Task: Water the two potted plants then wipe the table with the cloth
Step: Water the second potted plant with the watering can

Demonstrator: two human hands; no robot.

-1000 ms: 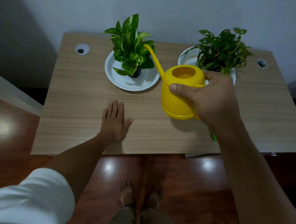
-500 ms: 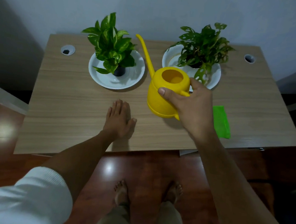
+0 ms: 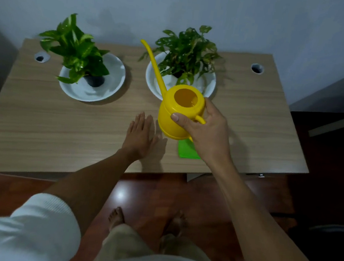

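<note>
- A yellow watering can [image 3: 175, 118] is held off a light wooden table [image 3: 61, 123] by the right hand [image 3: 206, 131], whose fingers are closed around the handle, with the thumb pressed on the can's side.
- The can's round top opening is seen from above; its long thin spout [image 3: 153, 64] slants up and away from the hand, toward the far left.
- Just beyond the right hand, a bushy plant with small holed leaves [image 3: 188, 51] is seen in a white bowl [image 3: 211, 84]; the spout crosses in front of that bowl's left rim.
- Far to the left of the right hand, beyond the left hand, a broad-leaved plant [image 3: 75, 50] in a small dark pot is set in a second white bowl [image 3: 112, 81].
- The left hand [image 3: 140, 137] is laid flat and open on the table, palm down, fingers together, holding nothing, just left of the can.
- A bright green cloth [image 3: 187, 150] lies on the table directly under the right hand and the can, partly hidden by them.
- Bare feet are seen on a glossy reddish floor below the table edge.
</note>
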